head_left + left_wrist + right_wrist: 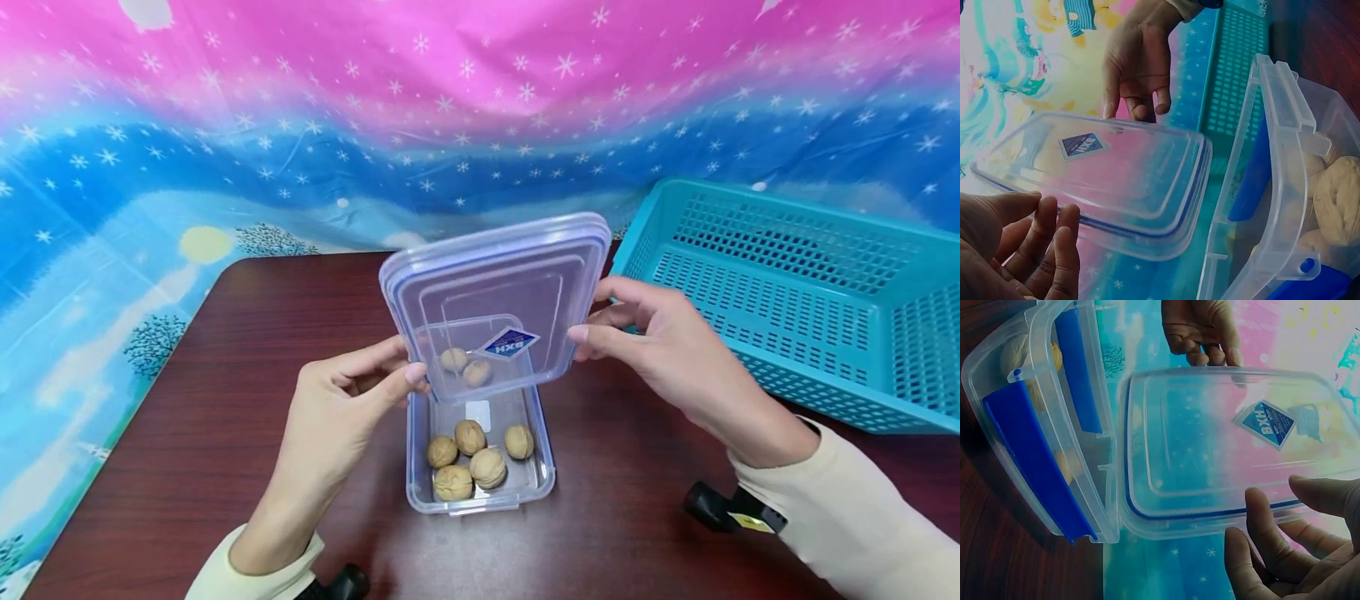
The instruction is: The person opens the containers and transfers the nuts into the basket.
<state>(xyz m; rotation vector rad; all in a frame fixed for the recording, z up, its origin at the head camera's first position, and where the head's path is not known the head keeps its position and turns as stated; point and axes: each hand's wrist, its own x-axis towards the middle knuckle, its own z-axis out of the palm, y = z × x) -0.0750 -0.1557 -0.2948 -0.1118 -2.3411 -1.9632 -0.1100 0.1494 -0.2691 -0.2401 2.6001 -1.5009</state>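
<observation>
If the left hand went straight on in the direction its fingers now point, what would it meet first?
Most likely the clear lid, whose edge the left hand holds. Beyond it, roughly in line, the right hand holds the opposite edge, though depth is hard to judge.

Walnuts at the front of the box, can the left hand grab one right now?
Probably not without letting go: the left hand has its grip on the clear lid. The front walnuts look uncovered, though, in the open box.
</observation>
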